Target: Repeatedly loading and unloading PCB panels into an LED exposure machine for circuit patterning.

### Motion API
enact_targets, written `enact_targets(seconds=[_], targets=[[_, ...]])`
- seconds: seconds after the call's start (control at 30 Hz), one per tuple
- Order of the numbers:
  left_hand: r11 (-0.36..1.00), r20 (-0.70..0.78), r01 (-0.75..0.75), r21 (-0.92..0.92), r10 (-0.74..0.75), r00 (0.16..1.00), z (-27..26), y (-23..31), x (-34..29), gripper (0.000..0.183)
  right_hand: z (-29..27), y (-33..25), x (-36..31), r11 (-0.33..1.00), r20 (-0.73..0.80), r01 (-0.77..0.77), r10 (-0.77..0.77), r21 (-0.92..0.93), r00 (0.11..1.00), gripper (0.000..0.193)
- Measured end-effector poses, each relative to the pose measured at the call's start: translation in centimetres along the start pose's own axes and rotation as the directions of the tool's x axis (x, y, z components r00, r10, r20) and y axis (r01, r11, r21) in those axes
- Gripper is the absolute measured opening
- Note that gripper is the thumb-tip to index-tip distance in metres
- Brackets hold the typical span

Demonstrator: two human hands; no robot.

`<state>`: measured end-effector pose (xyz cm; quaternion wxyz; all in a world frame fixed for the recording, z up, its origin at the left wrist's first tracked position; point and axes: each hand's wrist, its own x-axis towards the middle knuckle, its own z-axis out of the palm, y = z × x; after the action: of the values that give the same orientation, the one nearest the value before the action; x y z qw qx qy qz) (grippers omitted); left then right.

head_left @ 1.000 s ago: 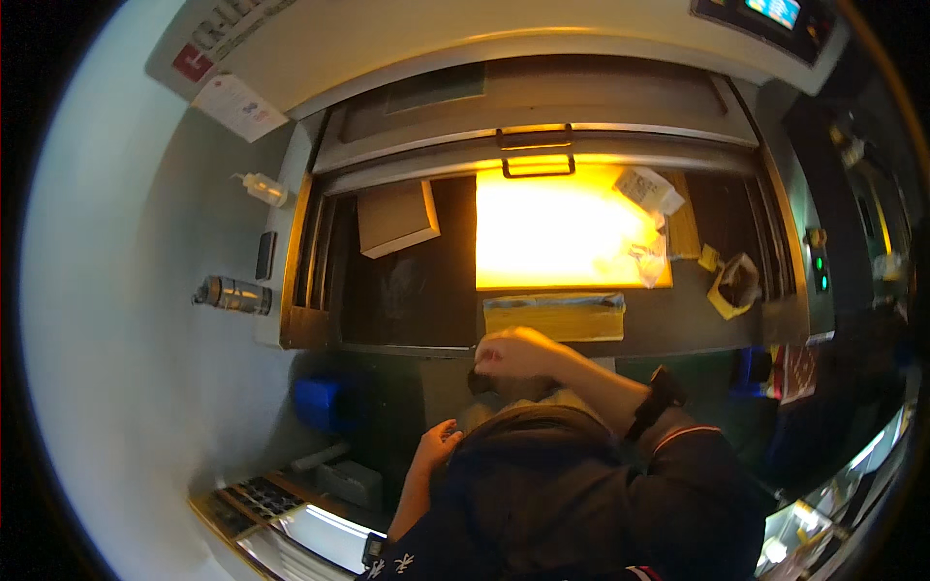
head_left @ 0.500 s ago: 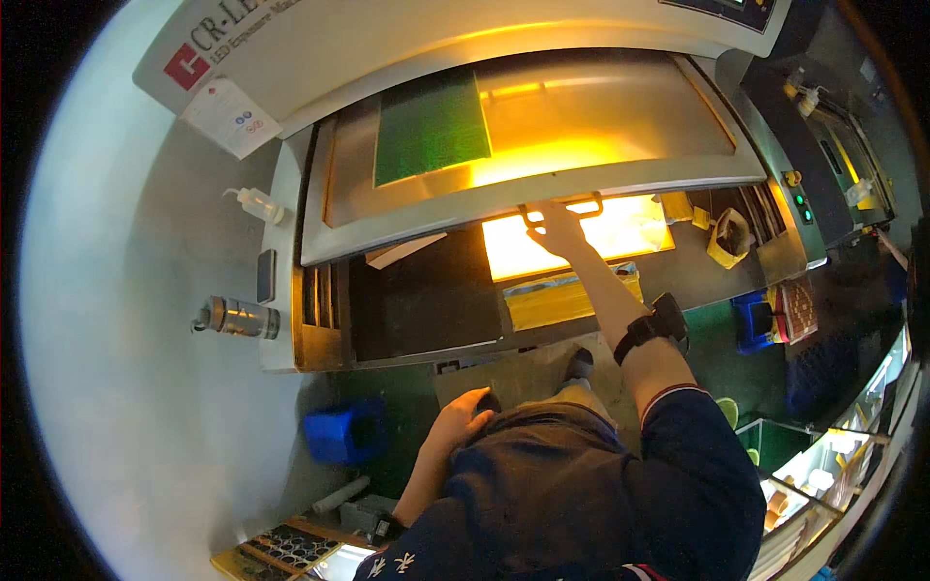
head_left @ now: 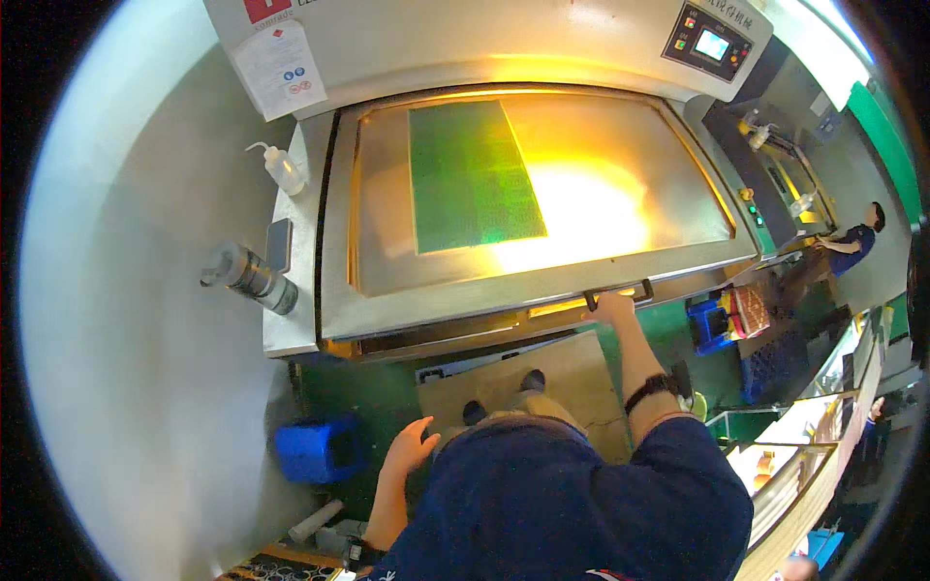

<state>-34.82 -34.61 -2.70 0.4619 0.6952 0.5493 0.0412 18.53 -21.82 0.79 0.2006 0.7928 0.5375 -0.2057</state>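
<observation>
My right hand (head_left: 612, 310) is closed round the dark handle (head_left: 647, 289) at the front edge of a wide metal drawer (head_left: 387, 276). A green sheet with a fine pattern (head_left: 473, 174) lies on the drawer's metal top, left of a bright yellow glow. My left hand (head_left: 411, 447) hangs low beside my waist, its fingers apart, and nothing shows in it. Beneath the drawer front, only a thin lit yellow strip (head_left: 560, 308) can be seen.
On the left ledge stand a squeeze bottle (head_left: 283, 170), a phone (head_left: 279, 244) and a drinking bottle (head_left: 252, 278). Blue bins (head_left: 315, 451) sit on the floor at both sides. The machine's control panel (head_left: 712, 44) is at upper right. Another person (head_left: 852, 247) stands far right.
The drawer has come forward toward me with my right hand on its handle, covering the lit panel and the compartment beneath. More of the green sheet shows. My left hand has shifted slightly left.
</observation>
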Motion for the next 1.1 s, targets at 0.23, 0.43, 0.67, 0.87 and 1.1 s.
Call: enact_targets(seconds=[0.23,0.43,0.67,0.87,1.1], targets=[[0.967,-0.148,-0.231,-0.112,0.214,0.966,-3.9,3.1,8.8,0.042,-9.6,2.6,-9.4,0.999,-0.378,0.042,-0.033,0.015,0.925,0.05],[0.89,-0.52,-0.435,0.136,0.438,0.733,-6.8,8.8,24.2,0.053,-20.9,3.0,-15.6,0.983,-0.53,0.177,-0.12,0.057,0.84,0.04],[0.813,-0.7,0.496,0.305,-0.162,0.695,-3.4,16.4,35.7,0.101,-24.4,5.0,-11.5,0.826,-0.962,0.495,-0.26,-0.268,-0.087,0.027],[0.785,-0.719,0.551,0.282,-0.207,0.663,-7.2,14.1,36.8,0.127,-29.1,5.8,-9.0,0.834,-0.86,0.373,-0.213,-0.407,-0.463,0.039],[0.862,-0.404,0.5,0.082,-0.429,0.807,-16.7,7.1,39.0,0.086,-35.5,5.8,-7.7,0.803,-0.738,0.337,-0.178,-0.491,-0.651,0.045]])
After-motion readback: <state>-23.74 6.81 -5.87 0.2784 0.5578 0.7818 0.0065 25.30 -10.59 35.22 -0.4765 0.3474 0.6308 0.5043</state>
